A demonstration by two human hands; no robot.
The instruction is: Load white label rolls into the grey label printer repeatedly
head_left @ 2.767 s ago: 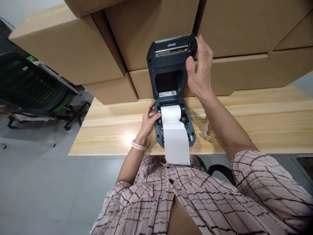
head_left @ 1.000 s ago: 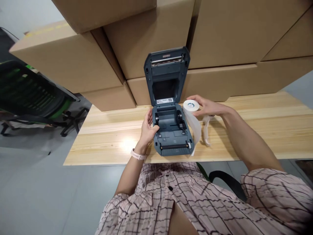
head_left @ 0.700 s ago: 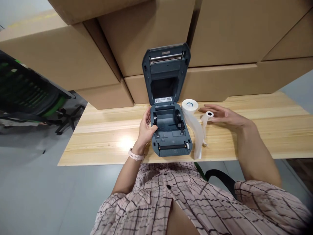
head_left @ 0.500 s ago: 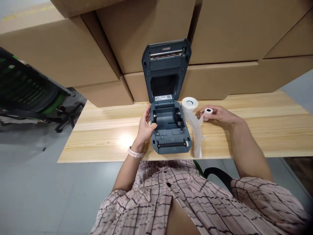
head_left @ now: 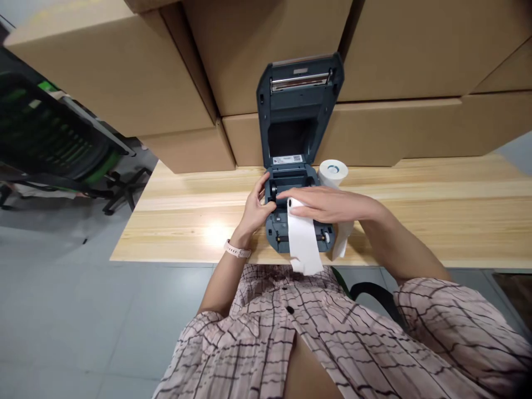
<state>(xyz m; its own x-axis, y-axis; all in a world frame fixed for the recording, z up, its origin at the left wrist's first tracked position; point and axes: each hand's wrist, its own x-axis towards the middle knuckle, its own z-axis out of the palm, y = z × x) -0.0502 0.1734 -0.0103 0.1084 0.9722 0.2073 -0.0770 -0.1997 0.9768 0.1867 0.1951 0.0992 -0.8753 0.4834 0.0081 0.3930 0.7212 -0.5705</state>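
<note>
A dark grey label printer (head_left: 277, 226) stands on the table with its lid (head_left: 302, 104) tipped back. My left hand (head_left: 254, 206) grips the printer's left edge, the thumb on the inner rim. Over the printer's open bay, my right hand (head_left: 324, 204) holds a small white paper roll (head_left: 291, 204) with a dark core end facing left. A loose strip (head_left: 305, 246) hangs from that roll across the printer's front edge. Behind my right wrist stands a larger white label roll (head_left: 333, 170), its loose tail (head_left: 342, 238) running down beside the printer. My right fingers partly cover the bay.
Large cardboard boxes (head_left: 286, 50) line the back of the wooden table (head_left: 424, 216), close behind the raised lid. To the left, a black and green office chair (head_left: 54, 133) stands on the grey floor. The table's front edge lies near my body.
My right hand has moved left with the small roll, from the table right of the printer to above its bay. The roll is turned sideways, its strip hanging forward. My left hand keeps its hold.
</note>
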